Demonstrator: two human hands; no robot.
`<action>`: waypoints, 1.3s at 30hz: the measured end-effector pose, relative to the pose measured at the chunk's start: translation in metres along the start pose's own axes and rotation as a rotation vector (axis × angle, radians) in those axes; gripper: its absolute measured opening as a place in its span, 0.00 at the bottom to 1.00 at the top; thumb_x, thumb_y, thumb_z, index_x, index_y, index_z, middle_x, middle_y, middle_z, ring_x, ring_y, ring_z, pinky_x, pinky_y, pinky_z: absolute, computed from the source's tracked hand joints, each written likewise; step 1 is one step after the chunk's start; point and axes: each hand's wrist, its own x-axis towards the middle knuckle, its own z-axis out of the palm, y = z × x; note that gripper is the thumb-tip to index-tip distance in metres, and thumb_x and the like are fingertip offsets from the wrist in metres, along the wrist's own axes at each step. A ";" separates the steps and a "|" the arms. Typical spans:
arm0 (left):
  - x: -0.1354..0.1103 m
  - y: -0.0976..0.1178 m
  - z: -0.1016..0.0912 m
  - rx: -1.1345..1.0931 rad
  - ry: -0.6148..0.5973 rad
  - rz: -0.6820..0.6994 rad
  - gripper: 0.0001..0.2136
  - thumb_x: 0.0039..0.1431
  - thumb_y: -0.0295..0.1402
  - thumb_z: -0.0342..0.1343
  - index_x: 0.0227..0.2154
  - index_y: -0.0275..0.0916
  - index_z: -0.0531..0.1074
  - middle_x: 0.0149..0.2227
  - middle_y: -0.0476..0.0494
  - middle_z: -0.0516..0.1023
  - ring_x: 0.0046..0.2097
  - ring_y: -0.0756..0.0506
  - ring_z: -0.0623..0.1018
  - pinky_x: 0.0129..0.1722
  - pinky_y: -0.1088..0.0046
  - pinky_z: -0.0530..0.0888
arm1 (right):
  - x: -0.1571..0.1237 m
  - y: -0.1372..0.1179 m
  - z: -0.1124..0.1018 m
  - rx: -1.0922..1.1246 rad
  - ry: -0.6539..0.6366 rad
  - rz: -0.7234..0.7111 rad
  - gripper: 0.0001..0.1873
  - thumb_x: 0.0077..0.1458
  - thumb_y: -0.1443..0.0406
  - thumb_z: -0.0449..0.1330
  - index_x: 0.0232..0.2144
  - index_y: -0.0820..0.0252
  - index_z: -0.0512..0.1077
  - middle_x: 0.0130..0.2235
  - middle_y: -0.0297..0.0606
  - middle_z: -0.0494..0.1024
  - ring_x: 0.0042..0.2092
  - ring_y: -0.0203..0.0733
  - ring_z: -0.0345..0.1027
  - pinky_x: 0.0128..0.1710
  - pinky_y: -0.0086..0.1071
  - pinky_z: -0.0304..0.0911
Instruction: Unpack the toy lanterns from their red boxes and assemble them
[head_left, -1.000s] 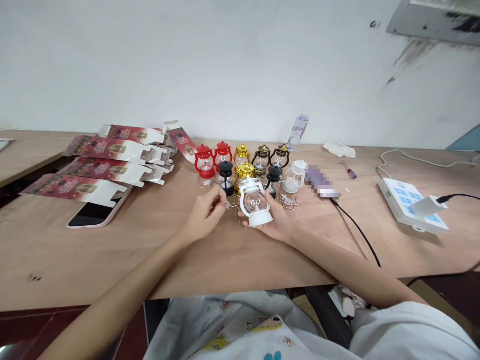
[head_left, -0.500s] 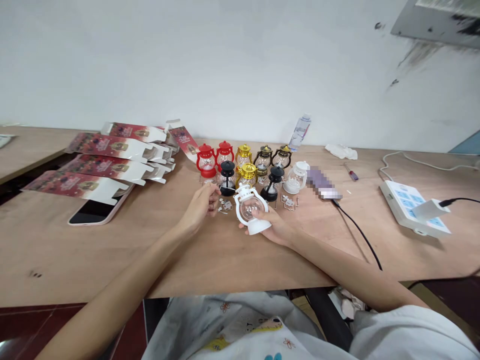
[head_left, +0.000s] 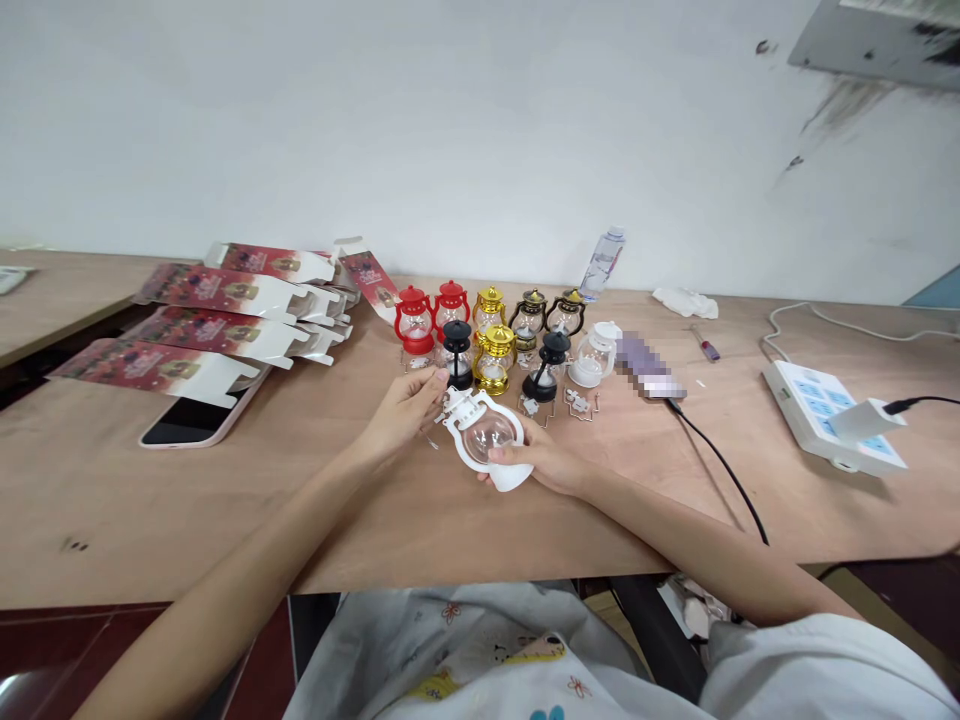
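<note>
My right hand (head_left: 551, 458) is wrapped round a small white toy lantern (head_left: 489, 440) with a clear globe. The lantern tilts with its top towards the left. My left hand (head_left: 412, 412) is closed in a pinch at the lantern's top, on what looks like a thin wire handle; the fingers mostly hide it. Behind them stand black lanterns (head_left: 553, 365), gold lanterns (head_left: 495, 360), red lanterns (head_left: 414, 320), bronze lanterns (head_left: 529, 318) and another white lantern (head_left: 596, 353). Bent wire handles with small pale pieces (head_left: 579, 402) lie in front of the row.
Several red printed boxes (head_left: 217, 295) lie flattened at the left, partly over a phone (head_left: 187, 424). To the right are a blurred purple device (head_left: 645, 368) on a black cable, a screwdriver (head_left: 708, 349) and a power strip (head_left: 832, 415). A bottle (head_left: 602, 263) leans on the wall.
The white lantern has moved left and down and tips further to the left. My left hand has stayed near its top, and the gap between hand and lantern has narrowed.
</note>
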 end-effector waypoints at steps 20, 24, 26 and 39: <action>-0.005 0.000 0.003 0.084 -0.061 -0.049 0.19 0.49 0.46 0.56 0.15 0.37 0.61 0.16 0.53 0.59 0.18 0.55 0.58 0.17 0.78 0.54 | -0.005 -0.001 0.002 -0.312 -0.066 -0.018 0.28 0.35 0.64 0.71 0.40 0.58 0.66 0.37 0.31 0.72 0.36 0.34 0.64 0.35 0.27 0.60; -0.002 -0.004 0.003 0.039 -0.038 -0.042 0.20 0.49 0.45 0.57 0.15 0.38 0.57 0.15 0.56 0.52 0.17 0.56 0.53 0.16 0.78 0.51 | -0.006 -0.001 0.000 -0.320 -0.098 -0.010 0.28 0.36 0.64 0.71 0.41 0.58 0.65 0.35 0.30 0.71 0.35 0.33 0.64 0.36 0.27 0.60; 0.000 -0.007 0.002 0.018 -0.021 -0.024 0.21 0.50 0.45 0.57 0.14 0.38 0.54 0.15 0.56 0.50 0.17 0.56 0.51 0.16 0.78 0.49 | -0.006 -0.001 0.000 -0.321 -0.108 -0.007 0.28 0.37 0.64 0.70 0.42 0.58 0.65 0.35 0.29 0.71 0.35 0.33 0.64 0.36 0.27 0.60; 0.002 -0.003 -0.004 -0.047 0.181 0.051 0.22 0.55 0.46 0.53 0.17 0.38 0.54 0.16 0.57 0.49 0.19 0.56 0.48 0.18 0.77 0.46 | -0.005 -0.001 -0.001 -0.245 -0.119 0.036 0.27 0.37 0.65 0.70 0.41 0.58 0.65 0.34 0.29 0.71 0.32 0.31 0.64 0.31 0.25 0.60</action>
